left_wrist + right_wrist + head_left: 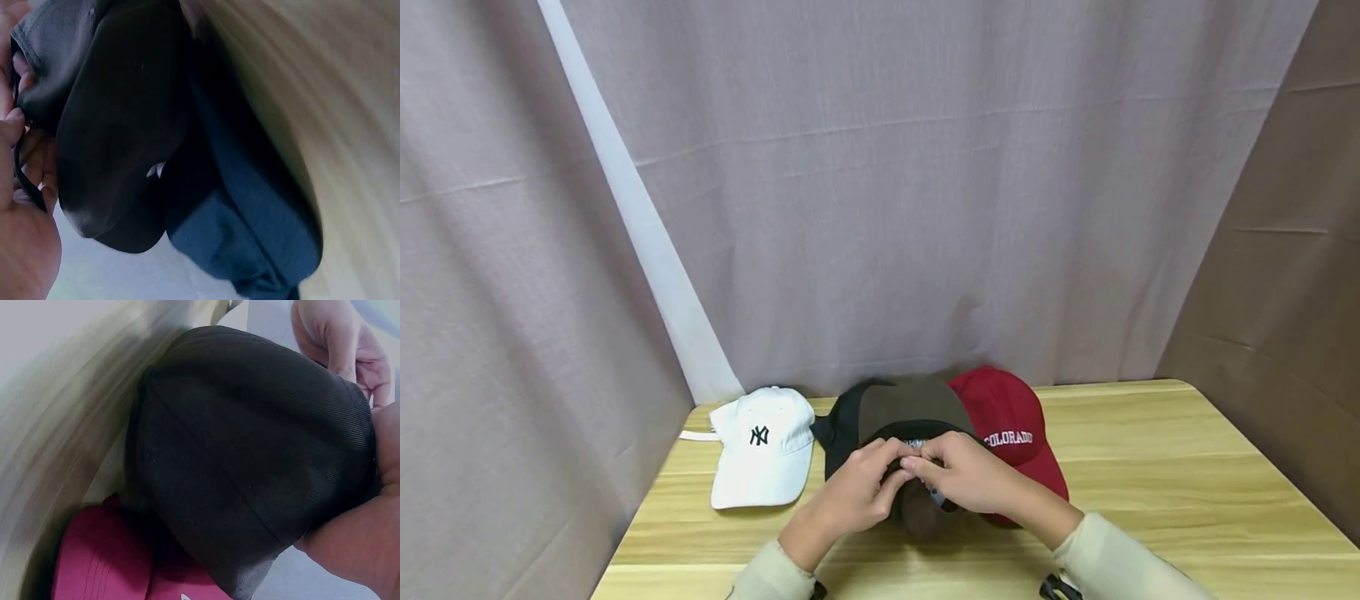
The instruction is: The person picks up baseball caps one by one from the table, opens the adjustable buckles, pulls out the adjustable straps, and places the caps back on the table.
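Observation:
A dark brown baseball cap (913,400) is held up over the table at the middle, its inside opening toward me. My left hand (861,487) pinches the narrow back strap (24,178) between thumb and fingers. From the other side, my right hand (970,475) pinches the cap at the same spot, and the fingertips of both hands meet there. The crown (237,444) fills much of the right wrist view and hides part of the right fingers. Behind the brown cap lies a dark navy cap (244,212), partly covered in the head view.
A white cap (767,446) with a black logo lies at the left of the wooden table (1157,467), its strap end sticking out. Just right of the brown cap is a red cap (1007,408) lettered COLORADO. Grey curtains (880,208) hang behind the table.

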`<move>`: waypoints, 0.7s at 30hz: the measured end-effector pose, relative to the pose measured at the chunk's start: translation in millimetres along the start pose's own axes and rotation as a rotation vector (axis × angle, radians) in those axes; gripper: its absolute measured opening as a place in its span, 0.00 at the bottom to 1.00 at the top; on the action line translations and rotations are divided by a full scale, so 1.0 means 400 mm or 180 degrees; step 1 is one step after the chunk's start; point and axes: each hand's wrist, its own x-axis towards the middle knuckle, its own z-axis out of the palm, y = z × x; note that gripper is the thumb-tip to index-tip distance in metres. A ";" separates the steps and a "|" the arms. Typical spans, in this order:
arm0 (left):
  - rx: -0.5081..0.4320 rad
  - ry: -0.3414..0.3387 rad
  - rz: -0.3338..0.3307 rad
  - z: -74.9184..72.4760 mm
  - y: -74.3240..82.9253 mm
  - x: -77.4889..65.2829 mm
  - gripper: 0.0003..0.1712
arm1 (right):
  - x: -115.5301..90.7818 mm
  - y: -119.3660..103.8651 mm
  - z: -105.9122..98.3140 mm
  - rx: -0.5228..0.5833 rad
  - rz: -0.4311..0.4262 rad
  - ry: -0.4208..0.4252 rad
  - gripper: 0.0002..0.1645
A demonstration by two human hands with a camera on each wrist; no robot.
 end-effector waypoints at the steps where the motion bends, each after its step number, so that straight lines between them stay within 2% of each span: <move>1: -0.0005 -0.0005 -0.0027 0.000 0.000 -0.001 0.07 | 0.001 -0.002 0.000 -0.0010 0.0013 0.0003 0.28; 7: -0.0010 0.0046 -0.0175 -0.003 0.007 -0.005 0.06 | 0.008 -0.010 0.014 -0.0112 0.0001 0.0209 0.27; 13: -0.0133 0.0034 -0.0201 0.001 0.008 -0.006 0.06 | 0.001 -0.023 0.017 -0.0170 -0.0058 0.0288 0.28; 21: -0.0374 0.0097 -0.0285 -0.001 0.016 -0.015 0.08 | -0.001 -0.042 0.006 -0.0118 -0.0092 0.0107 0.27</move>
